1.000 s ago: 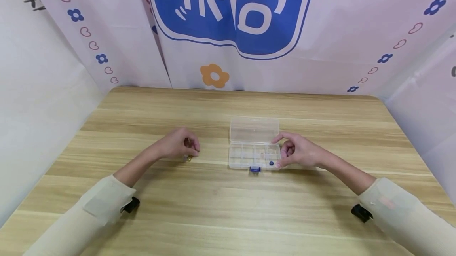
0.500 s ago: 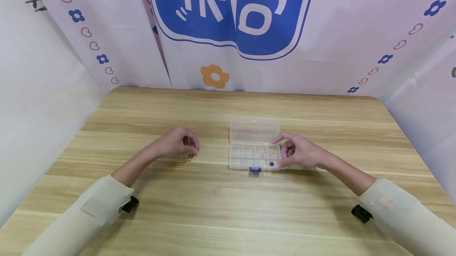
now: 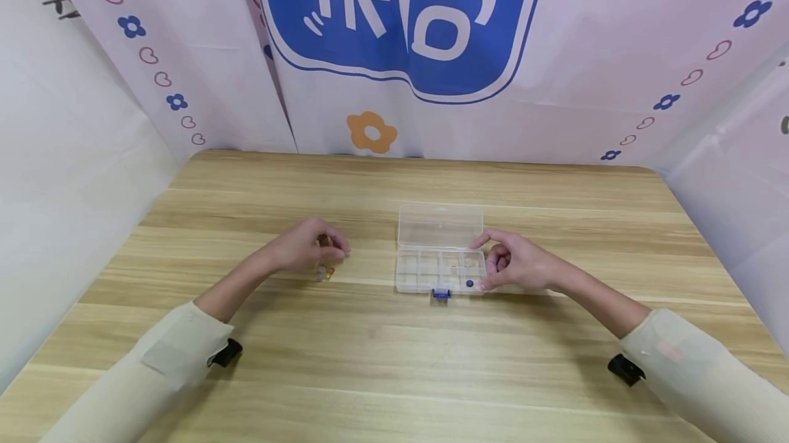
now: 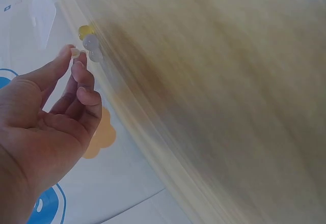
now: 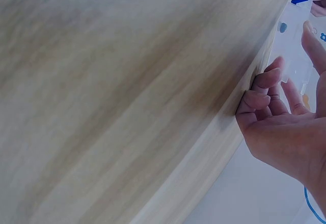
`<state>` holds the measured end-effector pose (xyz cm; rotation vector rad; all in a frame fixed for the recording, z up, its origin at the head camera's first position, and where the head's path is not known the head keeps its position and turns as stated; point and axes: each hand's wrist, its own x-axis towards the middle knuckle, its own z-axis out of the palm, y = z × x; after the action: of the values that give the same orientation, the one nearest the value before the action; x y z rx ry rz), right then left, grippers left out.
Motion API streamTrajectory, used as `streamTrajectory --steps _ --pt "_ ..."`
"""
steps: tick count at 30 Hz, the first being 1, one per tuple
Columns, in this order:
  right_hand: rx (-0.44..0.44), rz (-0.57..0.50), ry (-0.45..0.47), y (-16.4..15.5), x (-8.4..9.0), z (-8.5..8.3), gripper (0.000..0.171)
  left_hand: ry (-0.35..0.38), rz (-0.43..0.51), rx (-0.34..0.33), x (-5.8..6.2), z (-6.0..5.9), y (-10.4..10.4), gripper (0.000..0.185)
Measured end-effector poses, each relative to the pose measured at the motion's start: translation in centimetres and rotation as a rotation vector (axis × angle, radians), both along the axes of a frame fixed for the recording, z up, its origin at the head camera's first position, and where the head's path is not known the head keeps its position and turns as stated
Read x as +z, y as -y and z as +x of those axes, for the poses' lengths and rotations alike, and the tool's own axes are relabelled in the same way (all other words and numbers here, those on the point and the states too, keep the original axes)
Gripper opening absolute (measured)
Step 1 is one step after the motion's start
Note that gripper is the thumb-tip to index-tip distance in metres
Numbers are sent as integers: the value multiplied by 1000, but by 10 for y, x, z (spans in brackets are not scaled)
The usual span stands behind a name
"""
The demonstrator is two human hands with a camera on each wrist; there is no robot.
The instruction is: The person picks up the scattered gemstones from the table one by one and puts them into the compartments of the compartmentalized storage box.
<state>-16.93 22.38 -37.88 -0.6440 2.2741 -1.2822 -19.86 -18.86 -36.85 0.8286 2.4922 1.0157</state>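
Observation:
My left hand [image 3: 310, 246] pinches a small pale bead [image 4: 76, 53] between thumb and index finger, just above the table. Right beneath those fingertips lie a yellow bead [image 4: 85, 32] and clear greyish beads [image 4: 90, 43]. To the right, a clear plastic compartment box [image 3: 409, 285] rests on the table with its lid [image 3: 440, 225] folded back. My right hand [image 3: 519, 262] holds the box's right end, thumb at the front corner and index finger at the hinge corner. A dark blue bead [image 3: 470, 283] sits in the front right compartment, and pale ring-like bits [image 3: 468, 263] show behind it.
A blue latch [image 3: 441, 293] sticks out from the box's front edge. The wooden table [image 3: 394, 374] reaches back to a printed white cloth [image 3: 555, 121], with more cloth at both sides. Black straps [image 3: 625, 369] show under the sleeves.
My left hand has lifted slightly and shifted right, away from the beads, with the pale bead pinched; the loose beads show more plainly. My right hand and the box stay put.

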Motion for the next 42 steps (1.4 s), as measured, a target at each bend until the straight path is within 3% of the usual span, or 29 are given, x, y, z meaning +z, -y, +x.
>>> streamTrajectory --steps 20,42 --pt "-2 -2 8 1 0 -1 65 -105 42 24 3 -2 -19 5" --pt "1 -9 3 0 -1 -1 64 -16 145 37 6 -1 -34 9"
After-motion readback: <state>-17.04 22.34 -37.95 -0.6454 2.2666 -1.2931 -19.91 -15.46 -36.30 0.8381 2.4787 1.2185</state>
